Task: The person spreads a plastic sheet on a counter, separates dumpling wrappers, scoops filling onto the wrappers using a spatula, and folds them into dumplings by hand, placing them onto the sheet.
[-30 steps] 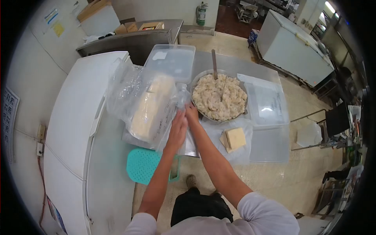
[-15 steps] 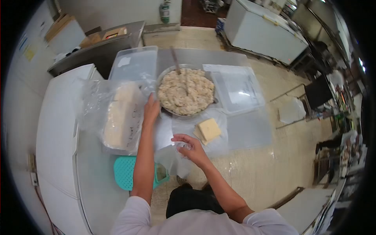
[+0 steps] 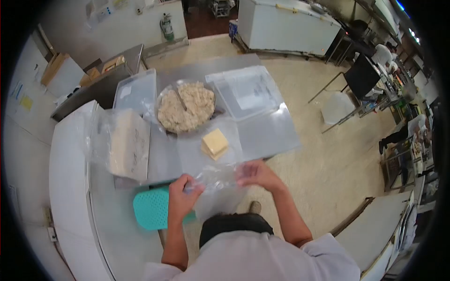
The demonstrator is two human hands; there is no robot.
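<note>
My left hand (image 3: 183,195) and my right hand (image 3: 260,175) are both closed on the edge of a clear plastic bag (image 3: 216,187), stretched between them at the table's near edge. Just beyond lies a small stack of square, pale yellow wrappers (image 3: 215,142) on a plastic sheet (image 3: 187,157). Farther back is a round bowl heaped with pale, chunky filling (image 3: 190,110), a long-handled utensil (image 3: 180,99) stuck in it. To the left, a plastic-wrapped block of pale sheets (image 3: 125,145) has handwriting on its side.
On the metal table (image 3: 269,136) are a translucent lidded container (image 3: 248,93) and another clear plastic container (image 3: 136,96). A turquoise perforated basket (image 3: 152,209) sits below the near left edge. A white chest freezer (image 3: 70,154) stands left. Another person (image 3: 384,56) is at the far right.
My left hand has come back from beside the bowl to the near edge and grips the bag. My right hand has shifted right, spreading the plastic. The view has turned right.
</note>
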